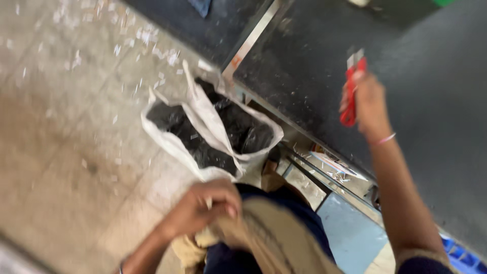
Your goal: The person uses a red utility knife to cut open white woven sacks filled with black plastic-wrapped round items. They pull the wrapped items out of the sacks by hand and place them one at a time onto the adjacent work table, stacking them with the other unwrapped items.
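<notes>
My right hand (369, 104) is raised over the dark worktable (421, 101) and grips a red utility knife (350, 96) with its blade pointing up. My left hand (205, 205) is lower, by my lap, with its fingers closed on a fold of beige cloth (264, 233) that lies over my dark blue clothing. Just beyond that hand a white sack (203, 119) stands open on the floor, filled with black scraps (238, 132). The picture is blurred by motion.
Small white shreds litter the tiled floor (66, 127) at left. A metal strip (251, 38) runs along the table's edge. Under the table sit a shelf with paper bits (329, 167), a light blue panel (350, 233) and a blue crate (464, 259).
</notes>
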